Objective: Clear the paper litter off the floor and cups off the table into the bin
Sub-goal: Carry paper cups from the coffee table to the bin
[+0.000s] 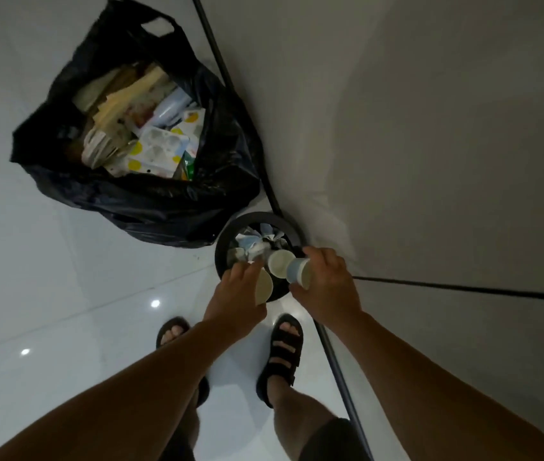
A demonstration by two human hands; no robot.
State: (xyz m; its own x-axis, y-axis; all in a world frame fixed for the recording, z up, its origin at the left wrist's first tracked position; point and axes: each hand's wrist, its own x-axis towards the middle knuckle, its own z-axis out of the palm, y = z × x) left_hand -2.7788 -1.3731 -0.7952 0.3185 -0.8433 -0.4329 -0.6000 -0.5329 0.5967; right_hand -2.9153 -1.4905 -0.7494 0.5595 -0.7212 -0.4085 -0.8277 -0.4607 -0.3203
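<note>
Bin [220, 251] beneath hands: left hand [235, 296] grips cream cup [263, 290], right hand [327, 284] grips blue cup [298, 277].

round black bin [223, 251] on glossy white tile floor [64, 294], by grey wall [430, 128] on its r. black plastic rubbish bag [151, 207] just behind-l of bin. l hand [234, 297] w/ beige paper cup [263, 289] & r hand [327, 287] w/ pale blue paper cup [297, 271] over bin's near rim.

I'm getting a dim, greyish, soft picture. Two small bright glints glare on the glossy white tiled floor [64, 294], and the plain grey wall [430, 128] bows with wide-angle distortion at the edges.
</note>
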